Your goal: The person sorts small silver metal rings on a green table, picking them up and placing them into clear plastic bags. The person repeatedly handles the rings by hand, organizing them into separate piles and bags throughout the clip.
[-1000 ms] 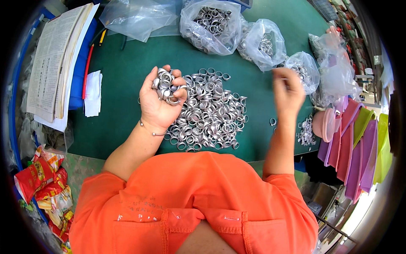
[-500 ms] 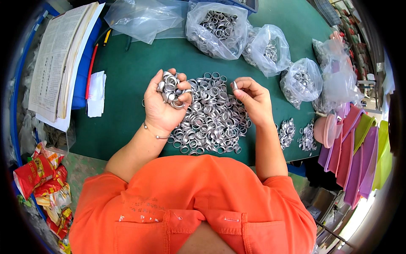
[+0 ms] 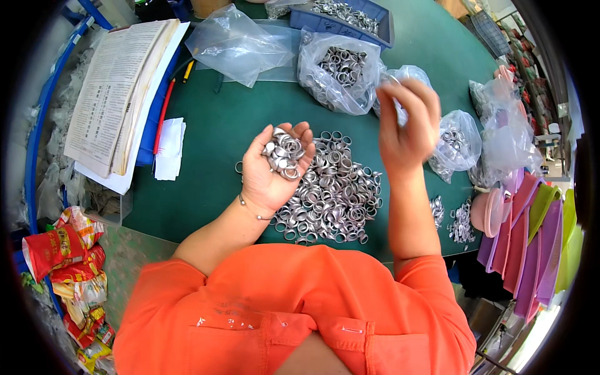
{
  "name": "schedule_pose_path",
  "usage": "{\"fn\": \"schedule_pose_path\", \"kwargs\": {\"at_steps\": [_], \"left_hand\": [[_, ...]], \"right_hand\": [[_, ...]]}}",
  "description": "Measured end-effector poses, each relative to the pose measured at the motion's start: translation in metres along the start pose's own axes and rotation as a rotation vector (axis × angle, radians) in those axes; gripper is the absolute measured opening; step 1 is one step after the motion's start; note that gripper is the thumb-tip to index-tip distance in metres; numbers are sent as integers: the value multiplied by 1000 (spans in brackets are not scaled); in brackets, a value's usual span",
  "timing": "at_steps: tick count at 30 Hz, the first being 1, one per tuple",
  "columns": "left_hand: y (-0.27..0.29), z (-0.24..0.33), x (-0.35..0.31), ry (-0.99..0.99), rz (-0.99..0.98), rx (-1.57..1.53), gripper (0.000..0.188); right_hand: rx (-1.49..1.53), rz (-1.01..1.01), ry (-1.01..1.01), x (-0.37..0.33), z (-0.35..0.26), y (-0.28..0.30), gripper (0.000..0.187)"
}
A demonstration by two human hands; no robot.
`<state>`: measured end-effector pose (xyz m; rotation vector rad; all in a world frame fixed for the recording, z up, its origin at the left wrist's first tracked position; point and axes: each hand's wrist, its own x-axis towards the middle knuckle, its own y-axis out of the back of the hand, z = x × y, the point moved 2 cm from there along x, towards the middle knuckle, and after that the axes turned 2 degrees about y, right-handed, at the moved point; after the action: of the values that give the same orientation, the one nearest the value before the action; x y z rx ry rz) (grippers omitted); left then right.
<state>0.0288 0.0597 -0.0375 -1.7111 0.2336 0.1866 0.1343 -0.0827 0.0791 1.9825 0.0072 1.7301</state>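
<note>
My left hand [image 3: 269, 181] is palm up, fingers curled around a heap of silver metal rings [image 3: 285, 153]. Beneath and beside it, a broad pile of the same rings [image 3: 334, 194] is spread on the green table. My right hand [image 3: 409, 122] is raised beyond the pile's right side, in front of a clear plastic bag [image 3: 415, 76] that it partly covers. Its fingers are bent together in a pinch; motion blur hides what is between the fingertips. Another bag of rings [image 3: 340, 69] stands to its left, and a smaller bag [image 3: 456, 140] to its right.
A blue bin [image 3: 350, 22] of metal parts is at the back. Empty plastic bags [image 3: 240, 47], a red pen [image 3: 164, 115], paper slips [image 3: 170, 150] and an open book [image 3: 115, 94] lie leftward. Two small heaps of parts [image 3: 462, 222] sit at right, near pink containers [image 3: 487, 211].
My right hand has moved up and away from the ring pile to the bags, where it earlier pinched a single ring over the pile. My left hand's fingers have loosened around its rings.
</note>
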Motion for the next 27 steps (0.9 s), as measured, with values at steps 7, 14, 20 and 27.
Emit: {"fn": "schedule_pose_path", "kwargs": {"at_steps": [7,14,20,27], "left_hand": [[-10,-2,-1,-5,-25,-12,25],[-8,-1,-4,17,-36,89,29],[-7,-2,-3,24,-32,50,28],[-8,-4,-3,-4,-6,-28,25]], "right_hand": [[460,-562,-460,-25,-25,-25,9],[553,-708,-564,-48,-50,-32,15],[515,-576,-528,-55,-47,-30,13],[1221,-411,-1567,-63,-43,-20,12]]}}
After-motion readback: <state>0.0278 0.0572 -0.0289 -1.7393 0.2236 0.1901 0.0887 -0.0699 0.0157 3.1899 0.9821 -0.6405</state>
